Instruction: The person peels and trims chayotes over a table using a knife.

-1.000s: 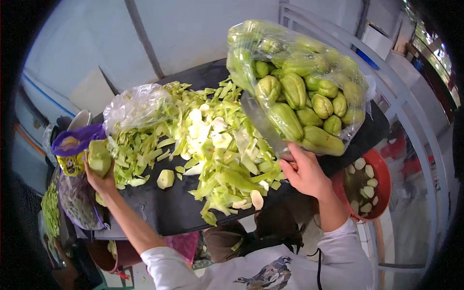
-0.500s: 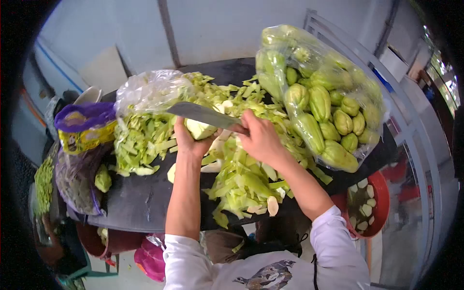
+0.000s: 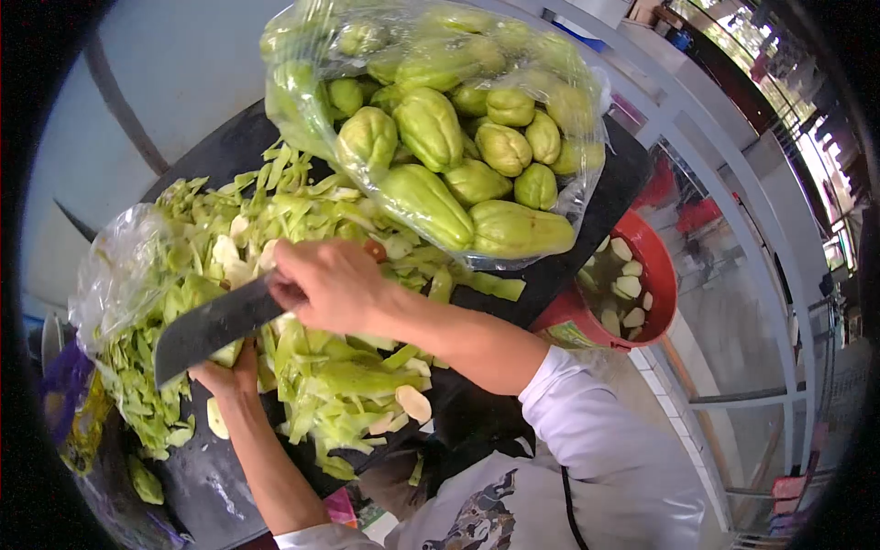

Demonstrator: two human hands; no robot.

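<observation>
Cleaver [image 3: 215, 332] moved to frame left — right hand [image 3: 332, 286] gripped it, left hand [image 3: 231, 373] cradled chayote [image 3: 226, 354]; blade slip risked cutting that hand.

The knife [image 3: 215, 330] is dark grey; the chayote [image 3: 225, 354] just under it looks pale green, as far as its half-hidden side lets one judge. Right of the knife, the peelings [image 3: 344, 380] mix bright and yellowish green, with a cream slice [image 3: 412, 403] among them. Beyond the knife, yellow-green whole chayotes [image 3: 429, 128] show through clear plastic with white glints. The table [image 3: 206, 467] beneath the knife is black. Well right of the knife, a red bucket [image 3: 666, 284] holds off-white pieces [image 3: 627, 286]. Below the knife, the white shirt [image 3: 440, 490] bears a bird print [image 3: 481, 521] in grey, brown and black.
</observation>
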